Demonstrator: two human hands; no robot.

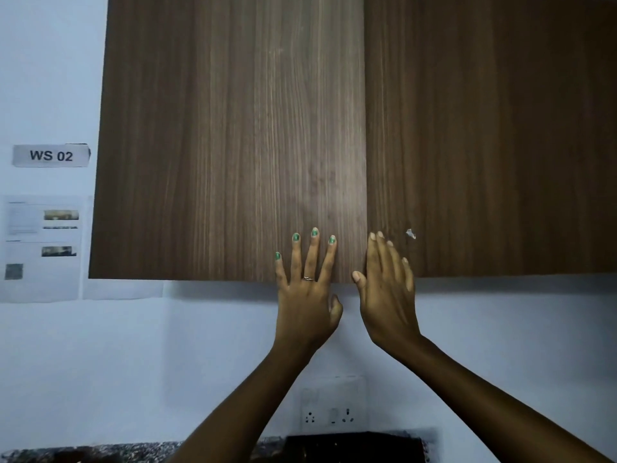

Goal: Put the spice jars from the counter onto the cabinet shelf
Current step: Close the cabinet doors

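Only closed cabinet doors show, hiding any shelf; left hand and right hand press them, grips empty, fingers spread.

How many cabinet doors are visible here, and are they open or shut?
2, both shut. The left door has the left hand flat on it; the right door meets the right hand at the seam.

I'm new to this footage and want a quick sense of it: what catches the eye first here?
Two big dark wood-grain cabinet doors fill the upper frame, both shut. Both bare hands are raised at the seam between them near the bottom edge: the left hand, with green nails and a ring, lies flat on the left door, and the right hand is edge-on at the seam. A "WS 02" label sits on the pale wall at left.
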